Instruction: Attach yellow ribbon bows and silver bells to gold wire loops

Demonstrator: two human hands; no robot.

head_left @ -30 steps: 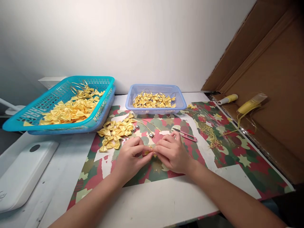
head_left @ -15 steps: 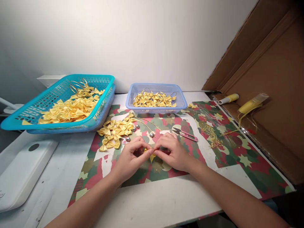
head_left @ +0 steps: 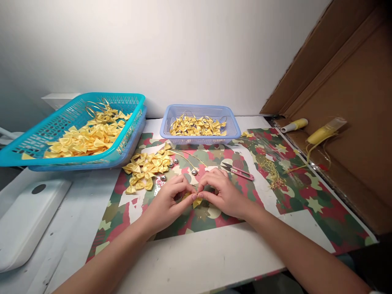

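Observation:
My left hand (head_left: 168, 202) and my right hand (head_left: 222, 194) meet fingertip to fingertip over the patterned paper (head_left: 294, 196), both pinching a small yellow ribbon bow (head_left: 196, 201) between them. Most of the bow is hidden by my fingers. Just beyond my left hand lies a loose pile of yellow bows (head_left: 145, 168) with small silver bells (head_left: 194, 172) and thin gold cord beside it. Pink thread snips (head_left: 239, 171) lie just past my right hand.
A teal basket (head_left: 49, 134) of yellow bows stands tilted at the back left; a lavender basket (head_left: 231, 122) of bows sits at the back centre. Gold wire bits (head_left: 271, 173) lie right. Cardboard (head_left: 352, 102) with yellow tubes (head_left: 324, 132) rises at right. A white device (head_left: 21, 220) lies left.
Both hands have stayed together on the bow, shifting slightly away from me; the fingertips have turned and pinch closer. The view has tipped a little.

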